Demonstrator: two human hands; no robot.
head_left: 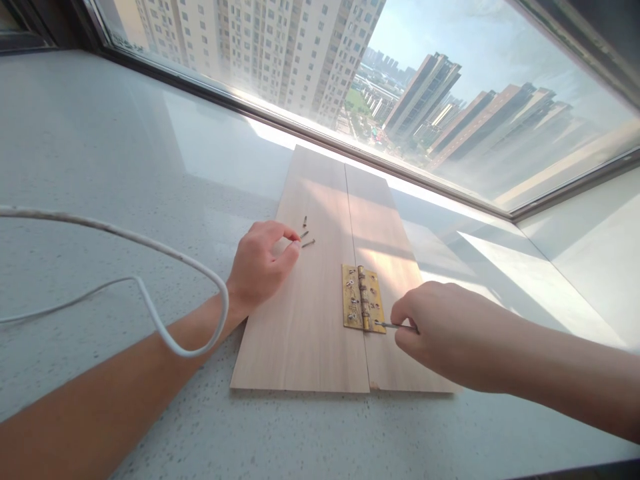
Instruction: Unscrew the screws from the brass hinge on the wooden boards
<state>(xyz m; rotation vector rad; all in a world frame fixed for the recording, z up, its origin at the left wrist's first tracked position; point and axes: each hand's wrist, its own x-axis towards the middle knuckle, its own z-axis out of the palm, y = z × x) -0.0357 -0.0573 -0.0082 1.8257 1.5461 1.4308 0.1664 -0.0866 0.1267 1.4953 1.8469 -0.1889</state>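
My left hand (265,260) is over the left wooden board (305,333), thumb and forefinger pinched on a small screw (304,235). Two more screws lie close by: one screw (309,243) just right of the fingertips, another screw (305,221) a little farther back. A worn brass butt hinge (363,300) spans the seam between the left board and the right board (395,360). Several screws show in its left leaf. With my right hand (440,327) I grip a screwdriver (397,326); its thin shaft points left, the tip at the right leaf's nearest hole. The handle is hidden in my fingers.
A white cable (145,287) loops in from the left, passing in front of my left forearm. The boards rest on a speckled pale stone sill (175,160). Behind them runs a dark window frame (320,137), with tall buildings outside. Sunlight patches cross the boards.
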